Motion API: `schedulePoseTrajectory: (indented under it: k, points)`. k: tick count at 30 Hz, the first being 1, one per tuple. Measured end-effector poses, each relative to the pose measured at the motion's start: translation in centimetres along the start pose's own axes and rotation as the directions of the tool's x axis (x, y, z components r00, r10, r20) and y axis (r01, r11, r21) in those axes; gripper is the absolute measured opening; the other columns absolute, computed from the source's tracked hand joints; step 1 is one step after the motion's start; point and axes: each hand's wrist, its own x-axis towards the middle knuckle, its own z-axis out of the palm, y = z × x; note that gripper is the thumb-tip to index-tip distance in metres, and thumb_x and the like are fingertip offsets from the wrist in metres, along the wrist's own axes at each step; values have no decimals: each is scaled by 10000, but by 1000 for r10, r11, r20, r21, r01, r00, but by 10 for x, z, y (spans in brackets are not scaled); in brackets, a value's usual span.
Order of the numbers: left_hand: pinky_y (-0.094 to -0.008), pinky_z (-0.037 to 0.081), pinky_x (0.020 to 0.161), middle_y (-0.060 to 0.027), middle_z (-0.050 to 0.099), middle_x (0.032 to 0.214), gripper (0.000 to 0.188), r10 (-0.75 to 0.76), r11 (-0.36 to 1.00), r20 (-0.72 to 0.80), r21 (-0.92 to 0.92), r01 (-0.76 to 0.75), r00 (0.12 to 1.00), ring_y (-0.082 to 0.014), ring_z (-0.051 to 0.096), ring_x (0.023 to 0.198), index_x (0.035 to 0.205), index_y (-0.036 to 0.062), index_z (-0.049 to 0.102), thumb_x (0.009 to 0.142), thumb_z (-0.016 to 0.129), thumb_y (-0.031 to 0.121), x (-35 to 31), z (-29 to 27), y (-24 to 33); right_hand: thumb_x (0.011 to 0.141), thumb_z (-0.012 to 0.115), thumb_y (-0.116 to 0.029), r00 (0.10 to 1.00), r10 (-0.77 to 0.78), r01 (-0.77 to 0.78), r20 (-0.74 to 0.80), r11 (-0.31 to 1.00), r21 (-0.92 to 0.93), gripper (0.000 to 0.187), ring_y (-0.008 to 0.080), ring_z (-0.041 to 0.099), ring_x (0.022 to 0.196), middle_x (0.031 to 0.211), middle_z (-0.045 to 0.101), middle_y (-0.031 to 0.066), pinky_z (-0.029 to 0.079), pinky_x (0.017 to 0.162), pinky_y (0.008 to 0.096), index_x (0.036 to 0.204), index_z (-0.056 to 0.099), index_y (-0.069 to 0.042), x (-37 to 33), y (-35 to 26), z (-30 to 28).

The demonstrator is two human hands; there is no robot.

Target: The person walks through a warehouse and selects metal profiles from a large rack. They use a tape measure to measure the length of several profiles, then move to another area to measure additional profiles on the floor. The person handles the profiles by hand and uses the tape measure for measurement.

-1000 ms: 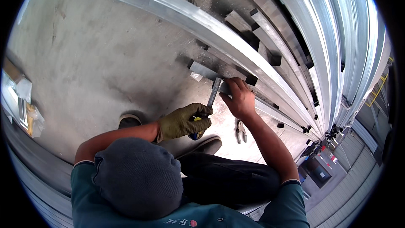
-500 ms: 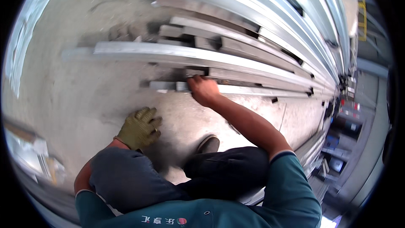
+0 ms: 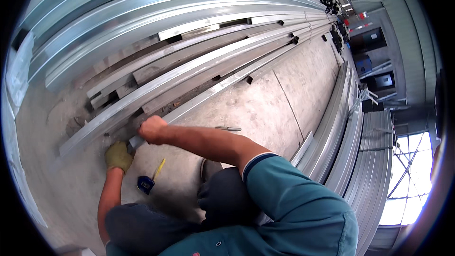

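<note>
A long square metal tube (image 3: 199, 98) lies nearest to me on the concrete floor, the front one of a row of tubes. My bare right hand (image 3: 152, 129) is closed around it close to its left end. At that end my left hand (image 3: 118, 156), in an olive-green glove, rests against the tube with its fingers curled; the fingertips are partly hidden. Just right of the glove a blue tape measure (image 3: 146, 185) lies on the floor, its yellow blade pulled out a short way. A slim metal tool (image 3: 228, 128) lies beyond my right forearm.
Behind the near tube run more tubes (image 3: 185, 64) and wide shiny profiles (image 3: 156, 2). Another stack of long profiles (image 3: 332, 147) lies to the right. Shelving (image 3: 374, 61) stands at the far right, and plastic sheeting (image 3: 19, 80) hangs at the left edge.
The view has turned toward the right. My left hand has gone from over the floor to the tube's end and curled. My right hand stays near that end. The tape measure now shows.
</note>
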Motion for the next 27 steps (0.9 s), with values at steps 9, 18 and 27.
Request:
schedulePoseTrajectory:
  k: [9,18,27]
  points:
    - [-442,517,894,-162,693,1082,385,20,998,-31,58,-18,999,-355,651,1043,1109,99,677,767,753,259,19,-20,-13,858,561,-179,849,15,28,-528,997,75,181,265,544,987,1069,519,114,514,766,375,745,639,-61,-24,-26,48]
    - [-469,527,807,-185,709,943,326,61,995,-91,85,-53,994,-382,677,919,981,92,693,738,770,296,-24,-91,22,907,532,-157,851,204,14,-485,913,409,254,333,577,928,1023,513,156,520,798,411,1105,510,1,-59,-53,66]
    - [-475,523,849,-193,706,956,360,75,982,175,157,-103,982,-385,675,964,991,62,674,772,725,343,-51,-145,35,916,594,-297,792,610,233,21,-333,914,632,189,654,1020,1136,673,130,528,875,353,1444,413,-2,-197,28,18]
